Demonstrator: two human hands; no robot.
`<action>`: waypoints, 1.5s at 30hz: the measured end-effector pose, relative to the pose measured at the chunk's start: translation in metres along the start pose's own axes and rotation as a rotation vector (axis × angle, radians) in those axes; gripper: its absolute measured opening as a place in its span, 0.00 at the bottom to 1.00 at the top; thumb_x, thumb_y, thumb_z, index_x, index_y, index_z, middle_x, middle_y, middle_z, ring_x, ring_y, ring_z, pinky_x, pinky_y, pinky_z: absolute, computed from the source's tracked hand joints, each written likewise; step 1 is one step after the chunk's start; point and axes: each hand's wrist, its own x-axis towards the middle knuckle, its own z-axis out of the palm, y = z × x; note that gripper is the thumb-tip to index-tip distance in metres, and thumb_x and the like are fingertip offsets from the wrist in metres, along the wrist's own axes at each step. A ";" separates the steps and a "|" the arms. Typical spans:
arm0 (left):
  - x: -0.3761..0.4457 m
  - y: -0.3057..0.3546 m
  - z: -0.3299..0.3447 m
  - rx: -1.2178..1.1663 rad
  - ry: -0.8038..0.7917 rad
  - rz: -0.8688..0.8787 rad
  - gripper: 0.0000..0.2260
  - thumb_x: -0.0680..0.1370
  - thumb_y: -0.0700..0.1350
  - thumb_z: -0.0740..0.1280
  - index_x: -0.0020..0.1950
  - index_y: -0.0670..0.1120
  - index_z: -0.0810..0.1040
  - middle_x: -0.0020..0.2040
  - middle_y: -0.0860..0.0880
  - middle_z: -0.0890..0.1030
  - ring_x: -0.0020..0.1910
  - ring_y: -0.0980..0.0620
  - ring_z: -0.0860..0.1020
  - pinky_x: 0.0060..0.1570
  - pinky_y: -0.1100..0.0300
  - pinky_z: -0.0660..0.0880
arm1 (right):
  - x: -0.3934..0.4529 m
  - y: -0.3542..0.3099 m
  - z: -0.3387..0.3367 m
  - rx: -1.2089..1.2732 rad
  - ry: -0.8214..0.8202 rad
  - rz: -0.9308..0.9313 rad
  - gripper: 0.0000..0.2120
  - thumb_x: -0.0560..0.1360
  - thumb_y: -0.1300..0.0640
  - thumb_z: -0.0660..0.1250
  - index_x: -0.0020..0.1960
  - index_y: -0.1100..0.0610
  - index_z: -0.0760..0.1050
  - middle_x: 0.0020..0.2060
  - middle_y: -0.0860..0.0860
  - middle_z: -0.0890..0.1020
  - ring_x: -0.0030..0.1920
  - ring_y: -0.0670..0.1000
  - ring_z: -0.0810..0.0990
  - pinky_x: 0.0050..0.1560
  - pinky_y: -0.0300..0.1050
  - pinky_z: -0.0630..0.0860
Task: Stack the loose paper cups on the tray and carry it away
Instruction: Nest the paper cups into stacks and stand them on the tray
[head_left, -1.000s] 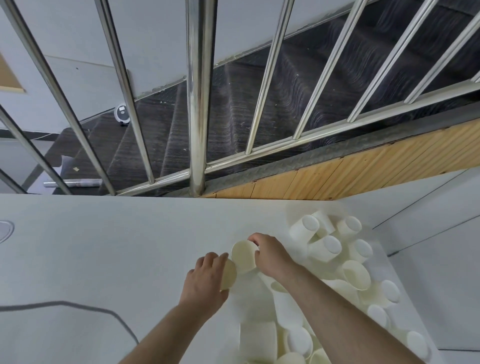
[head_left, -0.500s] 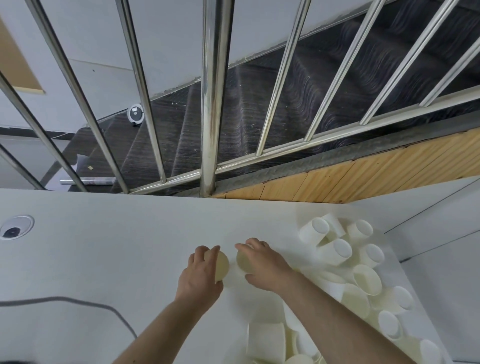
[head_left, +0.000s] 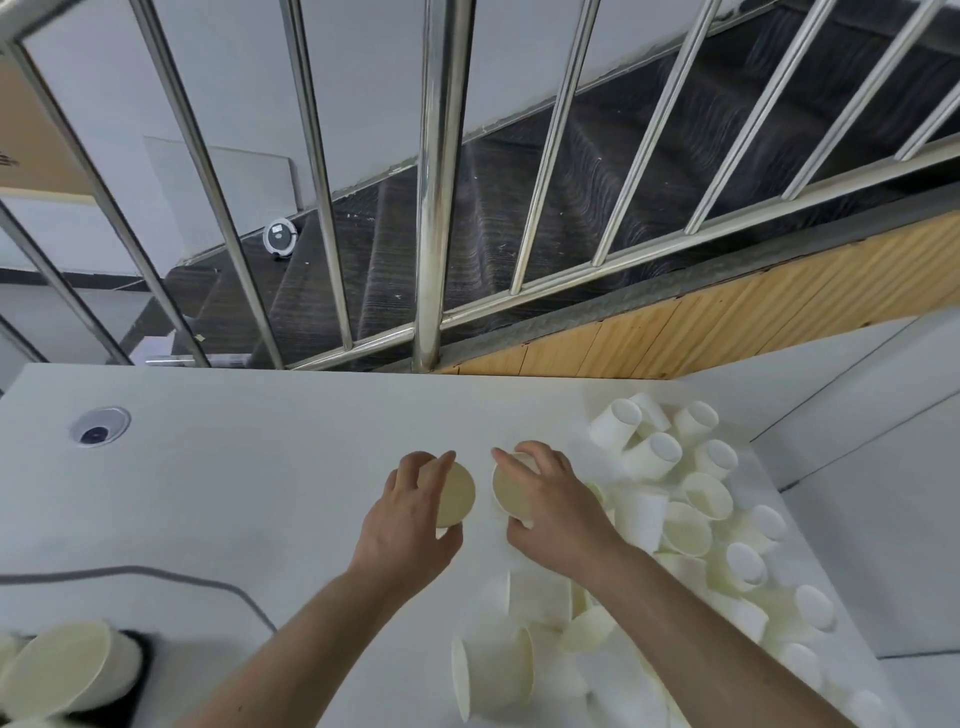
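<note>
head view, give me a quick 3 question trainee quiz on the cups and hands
1. True or false: each hand holds a cup.
2. Where does the loose pile of cups lie? A) left of the hands B) right of the hands C) beyond the railing
3. What dark thing crosses the table at the left?

Key
1. True: left hand holds the left cup, right hand holds the right cup, fingers curled round them.
2. B
3. A cable.
</note>
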 end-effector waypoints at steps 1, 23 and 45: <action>-0.009 0.002 -0.004 -0.005 0.007 0.010 0.33 0.72 0.49 0.69 0.74 0.52 0.60 0.68 0.50 0.65 0.63 0.49 0.70 0.47 0.59 0.76 | -0.011 -0.005 -0.001 0.007 0.007 0.001 0.36 0.73 0.58 0.64 0.77 0.46 0.55 0.71 0.46 0.58 0.71 0.51 0.58 0.56 0.45 0.77; -0.293 -0.058 -0.114 -0.121 0.216 -0.045 0.32 0.68 0.53 0.69 0.71 0.52 0.66 0.63 0.59 0.66 0.59 0.59 0.69 0.49 0.63 0.72 | -0.210 -0.201 0.058 0.188 0.097 -0.198 0.33 0.74 0.54 0.64 0.77 0.46 0.57 0.69 0.43 0.60 0.69 0.46 0.62 0.57 0.36 0.71; -0.344 -0.246 -0.213 -0.073 0.065 -0.064 0.34 0.69 0.49 0.73 0.73 0.52 0.64 0.64 0.55 0.67 0.50 0.62 0.68 0.39 0.72 0.65 | -0.166 -0.412 0.136 0.199 -0.009 -0.101 0.32 0.74 0.57 0.62 0.76 0.47 0.57 0.72 0.44 0.57 0.71 0.49 0.60 0.58 0.44 0.74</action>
